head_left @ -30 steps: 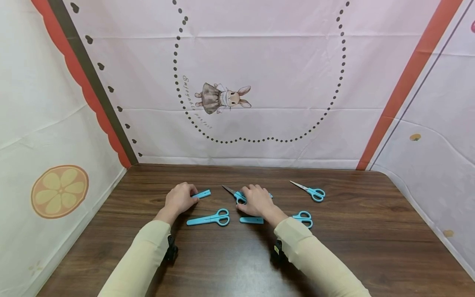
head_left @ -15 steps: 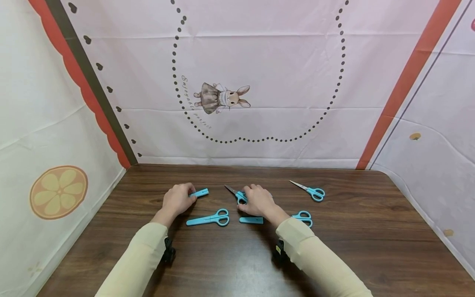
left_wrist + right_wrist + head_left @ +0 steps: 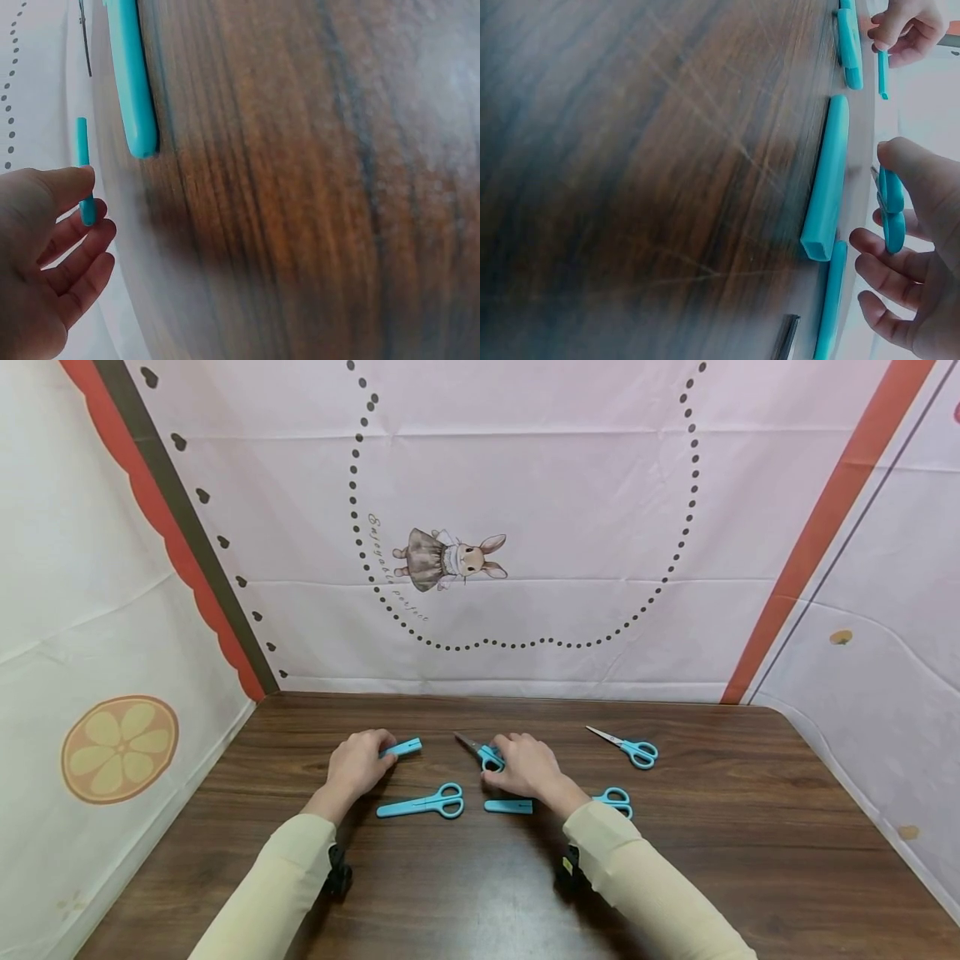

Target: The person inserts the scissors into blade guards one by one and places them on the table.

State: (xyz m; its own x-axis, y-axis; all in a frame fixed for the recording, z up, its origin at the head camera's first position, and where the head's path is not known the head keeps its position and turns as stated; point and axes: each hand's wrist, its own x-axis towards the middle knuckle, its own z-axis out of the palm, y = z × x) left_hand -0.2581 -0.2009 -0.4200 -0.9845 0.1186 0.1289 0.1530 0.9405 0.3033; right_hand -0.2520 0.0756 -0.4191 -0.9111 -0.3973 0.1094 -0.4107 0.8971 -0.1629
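Note:
My left hand (image 3: 357, 764) pinches a light-blue scissors cover (image 3: 405, 747) between thumb and fingers, its slotted end pointing right. In the left wrist view the cover (image 3: 82, 142) is seen edge-on. To the right, my right hand (image 3: 527, 767) grips bare-bladed scissors (image 3: 491, 758) by the blue handles, with the blades angled up and left toward the cover. In the right wrist view the thumb and fingers hold the handle loops (image 3: 892, 217). A gap separates blade tip and cover. Below the right hand lies another blue cover (image 3: 508, 807), its hollow end visible in the right wrist view.
Sheathed scissors (image 3: 422, 800) lie nearer me, between the hands. Uncovered scissors (image 3: 626, 747) lie at the back right. Handles of another pair (image 3: 615, 802) show beside my right forearm. A blue piece (image 3: 831, 300) lies beyond the standing cover. Patterned cloth (image 3: 525, 568) hangs behind the table.
My left hand has shifted slightly left with the cover. My right hand and its scissors have moved slightly right, widening the gap. The things lying on the table have stayed put.

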